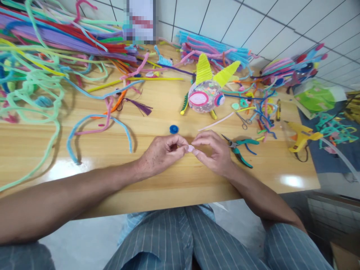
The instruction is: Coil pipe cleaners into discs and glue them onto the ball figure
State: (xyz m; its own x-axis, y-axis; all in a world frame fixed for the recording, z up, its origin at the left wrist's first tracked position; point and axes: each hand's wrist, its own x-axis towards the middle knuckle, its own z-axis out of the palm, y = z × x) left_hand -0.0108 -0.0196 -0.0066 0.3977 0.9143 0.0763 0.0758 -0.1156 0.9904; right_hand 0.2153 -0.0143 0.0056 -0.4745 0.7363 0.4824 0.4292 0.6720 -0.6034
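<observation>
from my remote feed, the pale-pink roundish piece (190,149), material unclear, pinched by left hand (164,152) and right hand (213,153), could slip their slight fingertip hold.

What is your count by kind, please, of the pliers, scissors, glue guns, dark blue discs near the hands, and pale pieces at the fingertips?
Pliers: 1
Scissors: 1
Glue gun: 1
Dark blue disc: 1
Pale pink piece: 1
Total: 5
</observation>
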